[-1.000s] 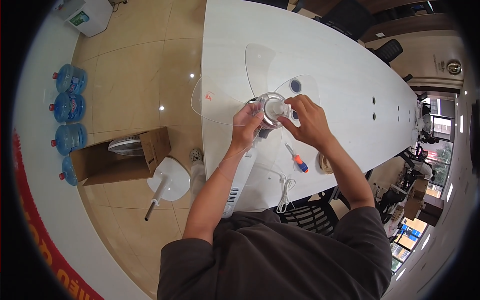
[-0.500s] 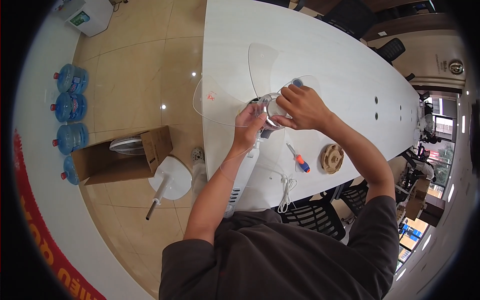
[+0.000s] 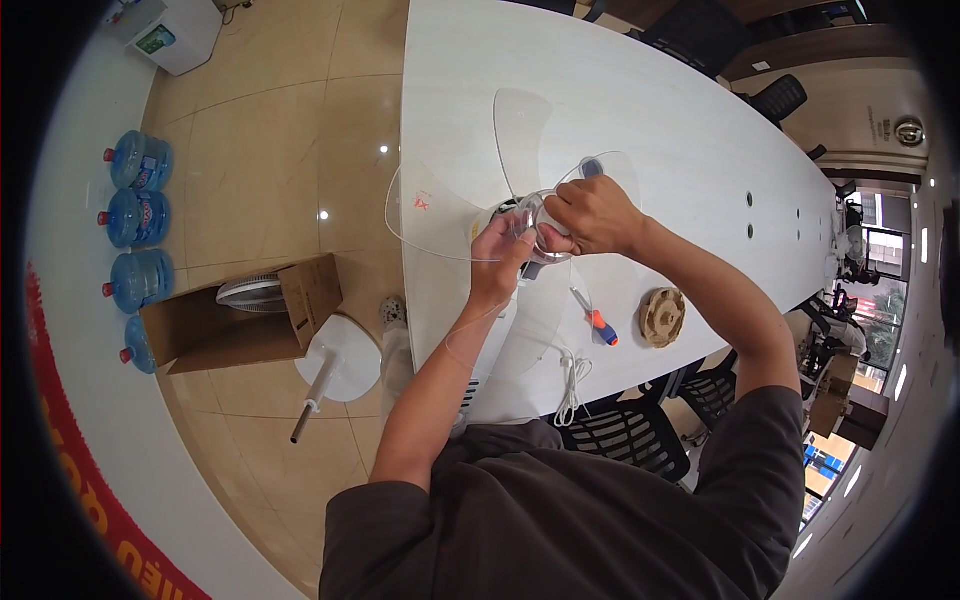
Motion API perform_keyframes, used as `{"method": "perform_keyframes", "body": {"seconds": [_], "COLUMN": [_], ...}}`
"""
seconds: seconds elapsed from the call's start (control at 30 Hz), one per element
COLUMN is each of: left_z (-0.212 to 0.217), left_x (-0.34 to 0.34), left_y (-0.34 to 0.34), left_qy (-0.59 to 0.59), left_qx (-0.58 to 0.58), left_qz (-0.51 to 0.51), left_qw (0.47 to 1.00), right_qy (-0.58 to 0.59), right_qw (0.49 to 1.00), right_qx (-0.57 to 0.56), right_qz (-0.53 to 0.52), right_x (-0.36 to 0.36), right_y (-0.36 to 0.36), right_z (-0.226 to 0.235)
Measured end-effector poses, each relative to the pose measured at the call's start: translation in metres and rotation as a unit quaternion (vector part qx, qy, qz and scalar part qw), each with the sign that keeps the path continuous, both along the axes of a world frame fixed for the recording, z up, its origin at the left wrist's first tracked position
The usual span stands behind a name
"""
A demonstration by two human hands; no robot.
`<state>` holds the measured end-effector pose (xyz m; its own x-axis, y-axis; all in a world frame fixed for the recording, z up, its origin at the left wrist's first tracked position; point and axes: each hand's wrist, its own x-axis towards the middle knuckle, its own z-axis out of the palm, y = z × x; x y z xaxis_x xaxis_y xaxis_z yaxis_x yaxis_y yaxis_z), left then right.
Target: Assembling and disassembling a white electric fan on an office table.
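Observation:
A clear plastic fan blade (image 3: 522,125) with broad see-through lobes spreads over the white table, its round hub between my hands. My left hand (image 3: 500,250) grips the hub from its left side, thumb on top. At the hub's right side, my right hand (image 3: 592,215) is closed, thumb against curled fingers; what they pinch is hidden. Below the blade lies the white fan body (image 3: 492,345), partly covered by my left forearm. A screwdriver (image 3: 604,328) with an orange and blue handle rests to the right, beside a brown moulded pulp piece (image 3: 662,318).
A white cord (image 3: 571,388) lies coiled near the table's front edge. On the floor at left are an open cardboard box (image 3: 215,325) with a fan grille (image 3: 250,292) inside, a white fan base (image 3: 345,365) with a pole, and several water bottles (image 3: 140,218). Black chairs (image 3: 625,440) stand by the table.
My right hand's fingers have curled in tighter at the hub, and its wrist has turned slightly. The left hand keeps its hold on the blade.

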<state>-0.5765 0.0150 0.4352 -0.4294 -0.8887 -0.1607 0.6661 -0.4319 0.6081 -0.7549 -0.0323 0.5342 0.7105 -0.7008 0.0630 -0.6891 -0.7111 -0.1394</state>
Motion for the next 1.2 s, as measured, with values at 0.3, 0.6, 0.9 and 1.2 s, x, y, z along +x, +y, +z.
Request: {"method": "perform_keyframes", "body": {"seconds": [0.3, 0.6, 0.9, 1.2], "left_z": [0.004, 0.002, 0.002, -0.002], "left_x": [-0.008, -0.019, -0.02, -0.021], "left_y": [0.012, 0.02, 0.022, 0.018], "left_qy": [0.008, 0.007, 0.026, 0.017], "left_qx": [-0.029, -0.037, -0.032, -0.045], "left_qz": [0.065, 0.106, 0.082, 0.051], "left_qw": [0.997, 0.994, 0.996, 0.998], "right_qy": [0.033, 0.11, 0.022, 0.077], "right_qw": [0.99, 0.936, 0.982, 0.991], "right_qx": [0.0, -0.041, 0.092, 0.072], "right_qz": [-0.136, -0.331, -0.162, -0.079], "right_x": [0.018, 0.05, 0.019, 0.003], "right_y": [0.014, 0.036, 0.041, 0.035], "right_z": [0.001, 0.019, 0.045, 0.036]}}
